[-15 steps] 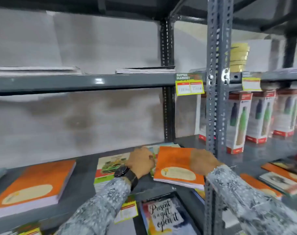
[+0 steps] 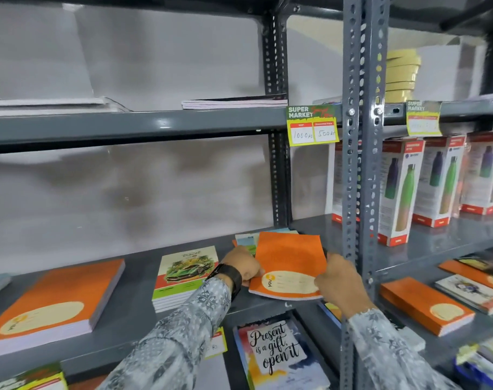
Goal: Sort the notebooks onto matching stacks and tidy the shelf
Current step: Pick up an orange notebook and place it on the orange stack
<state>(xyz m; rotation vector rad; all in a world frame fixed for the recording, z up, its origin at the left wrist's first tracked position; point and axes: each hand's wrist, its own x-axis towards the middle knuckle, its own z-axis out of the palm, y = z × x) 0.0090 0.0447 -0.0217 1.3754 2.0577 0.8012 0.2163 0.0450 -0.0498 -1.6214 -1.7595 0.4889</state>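
An orange notebook (image 2: 289, 257) with a cream oval label is tilted up off the grey shelf (image 2: 132, 311). My left hand (image 2: 244, 264) grips its left edge and my right hand (image 2: 339, 280) grips its right lower corner. Under and behind it lie pale blue-green notebooks (image 2: 246, 239). A stack of green car-cover notebooks (image 2: 183, 274) sits just left of my left wrist. A thick stack of orange notebooks (image 2: 56, 299) lies at the shelf's left end.
A grey perforated upright post (image 2: 358, 164) stands right beside my right hand. Boxed bottles (image 2: 400, 190) fill the right bay, with more orange notebooks (image 2: 425, 304) below them. A "Present is a gift" notebook (image 2: 276, 353) lies on the lower shelf. A price tag (image 2: 313, 125) hangs above.
Both hands have lifted the orange notebook's near edge, so it is tilted more upright. My right hand has shifted onto its lower right corner.
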